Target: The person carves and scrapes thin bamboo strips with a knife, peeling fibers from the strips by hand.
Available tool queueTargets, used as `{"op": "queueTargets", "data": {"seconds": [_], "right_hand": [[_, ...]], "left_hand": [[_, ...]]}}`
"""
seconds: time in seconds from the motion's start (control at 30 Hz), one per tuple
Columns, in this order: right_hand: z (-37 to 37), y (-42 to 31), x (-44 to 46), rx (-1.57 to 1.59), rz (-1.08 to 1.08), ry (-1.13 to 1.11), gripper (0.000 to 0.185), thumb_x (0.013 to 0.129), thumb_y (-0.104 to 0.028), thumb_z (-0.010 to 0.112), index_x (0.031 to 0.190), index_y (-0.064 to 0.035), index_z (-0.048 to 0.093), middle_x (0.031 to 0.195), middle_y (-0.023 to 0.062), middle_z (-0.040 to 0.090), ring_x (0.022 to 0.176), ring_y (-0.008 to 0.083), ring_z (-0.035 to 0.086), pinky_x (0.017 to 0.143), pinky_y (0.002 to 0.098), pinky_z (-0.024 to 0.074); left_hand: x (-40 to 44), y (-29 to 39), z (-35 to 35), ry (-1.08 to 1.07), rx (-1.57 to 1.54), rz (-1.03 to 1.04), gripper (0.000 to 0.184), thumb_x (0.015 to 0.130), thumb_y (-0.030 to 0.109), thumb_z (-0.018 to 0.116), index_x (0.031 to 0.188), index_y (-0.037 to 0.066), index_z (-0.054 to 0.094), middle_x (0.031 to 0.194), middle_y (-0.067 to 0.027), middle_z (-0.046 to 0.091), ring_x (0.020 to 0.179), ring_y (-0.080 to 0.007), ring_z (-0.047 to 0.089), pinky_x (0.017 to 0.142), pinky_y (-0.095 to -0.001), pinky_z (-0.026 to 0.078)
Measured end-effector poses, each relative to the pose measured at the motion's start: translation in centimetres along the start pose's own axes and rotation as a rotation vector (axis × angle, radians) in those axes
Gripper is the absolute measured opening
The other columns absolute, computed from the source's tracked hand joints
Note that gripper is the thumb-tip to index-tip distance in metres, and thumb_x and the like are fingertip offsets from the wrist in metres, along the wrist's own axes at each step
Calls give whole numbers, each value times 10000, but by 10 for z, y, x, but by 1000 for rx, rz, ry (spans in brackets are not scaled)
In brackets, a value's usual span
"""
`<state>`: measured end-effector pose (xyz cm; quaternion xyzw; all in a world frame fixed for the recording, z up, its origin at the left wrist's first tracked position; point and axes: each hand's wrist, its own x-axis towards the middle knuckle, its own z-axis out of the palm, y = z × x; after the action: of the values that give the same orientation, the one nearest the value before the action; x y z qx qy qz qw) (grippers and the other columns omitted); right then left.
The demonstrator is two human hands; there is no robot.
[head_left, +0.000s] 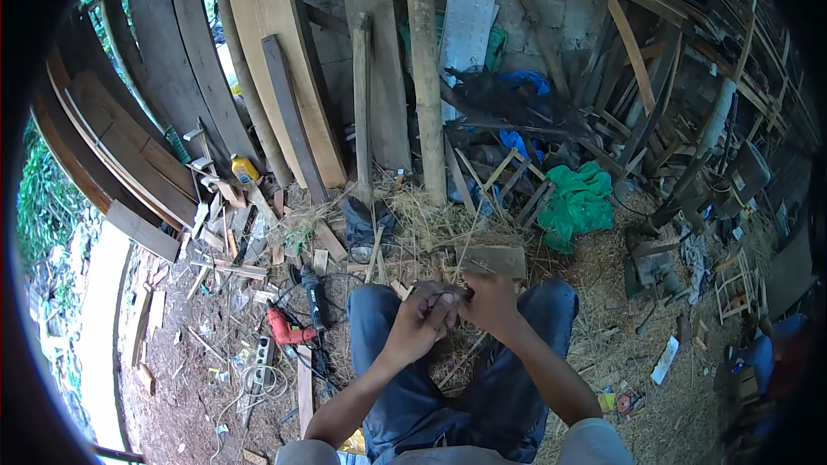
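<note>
Between my knees, my left hand (pixel 417 320) is closed, its fingers pinched around a small dark piece (pixel 431 285) whose kind I cannot make out. My right hand (pixel 489 303) is closed at the right end of the same piece, and its fingers partly hide it. The two hands almost touch. Just beyond them a short wooden board (pixel 491 260) lies on the ground.
To the left lie a red power drill (pixel 289 328), a dark angle grinder (pixel 311 291) and a white power strip (pixel 261 362) with cords. Tall planks (pixel 284 60) lean at the back. A green plastic bag (pixel 575 200) lies among wood scraps and shavings.
</note>
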<state>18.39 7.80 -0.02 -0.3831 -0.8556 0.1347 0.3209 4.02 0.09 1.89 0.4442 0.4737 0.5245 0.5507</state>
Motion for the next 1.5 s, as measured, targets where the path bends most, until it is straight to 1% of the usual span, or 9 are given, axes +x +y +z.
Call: {"op": "queueTargets", "data": {"seconds": [0.37, 0.5, 0.6, 0.77, 0.93, 1.03, 1.17, 1.27, 1.5], "right_hand": [[18, 40, 19, -104, 253, 121, 137, 755, -210, 630, 694, -89, 643, 639, 161, 636, 620, 344, 645, 568, 438, 513], [13, 90, 39, -280, 613, 142, 228, 803, -249, 602, 776, -44, 699, 674, 199, 641, 636, 382, 641, 600, 436, 534], [-1, 121, 43, -331, 640, 192, 228, 786, -241, 614, 738, -32, 693, 683, 212, 639, 635, 389, 638, 631, 451, 538], [-11, 63, 24, 23, 295, 39, 199, 765, -225, 630, 774, -36, 688, 652, 209, 621, 648, 381, 640, 624, 461, 534], [9, 12, -1, -225, 67, -215, 204, 803, -229, 574, 747, -58, 670, 667, 173, 640, 637, 373, 645, 592, 451, 524], [11, 19, 10, -284, 234, -140, 213, 814, -232, 556, 736, -70, 670, 672, 167, 646, 633, 367, 648, 605, 461, 522], [8, 25, 14, -343, 172, -136, 205, 807, -226, 559, 740, -70, 675, 687, 171, 650, 643, 365, 653, 614, 461, 527], [9, 20, 13, -337, 93, -170, 199, 806, -210, 555, 756, -73, 690, 704, 183, 652, 654, 365, 657, 619, 454, 533], [-2, 80, 40, -439, 382, -139, 169, 764, -163, 606, 771, -22, 699, 712, 207, 655, 659, 357, 663, 624, 435, 545]], "left_hand": [[7, -12, 13, 9, -259, -117, 137, 981, 132, 469, 992, 14, 538, 669, -14, 454, 516, -51, 341, 414, -204, 252], [-8, -6, 13, -55, -277, -241, 157, 973, 175, 498, 962, 26, 546, 654, -25, 470, 467, -56, 347, 396, -207, 243], [-12, -9, -1, -12, -176, -208, 162, 974, 172, 493, 960, 18, 541, 647, -33, 469, 441, -57, 323, 388, -209, 242], [0, -17, -4, 69, -41, -128, 174, 968, 141, 487, 997, -17, 555, 669, -50, 549, 433, -63, 416, 390, -212, 285], [2, -25, 2, 225, 570, 298, 114, 911, 63, 546, 935, -32, 603, 630, -92, 627, 470, -111, 565, 458, -256, 419], [-1, -23, 8, 303, 454, 260, 144, 919, 61, 536, 944, -49, 626, 648, -76, 626, 549, -78, 560, 495, -231, 421], [-4, -14, 10, 333, 525, 266, 128, 907, 44, 544, 957, -39, 628, 623, -68, 610, 567, -73, 564, 504, -238, 423], [-3, -12, 12, 324, 552, 291, 86, 887, 29, 556, 935, -23, 606, 638, -119, 625, 536, -148, 614, 490, -275, 436], [-2, -17, 2, 239, 523, 318, 80, 887, 20, 550, 932, -20, 604, 619, -107, 617, 518, -162, 610, 481, -275, 432]]}}
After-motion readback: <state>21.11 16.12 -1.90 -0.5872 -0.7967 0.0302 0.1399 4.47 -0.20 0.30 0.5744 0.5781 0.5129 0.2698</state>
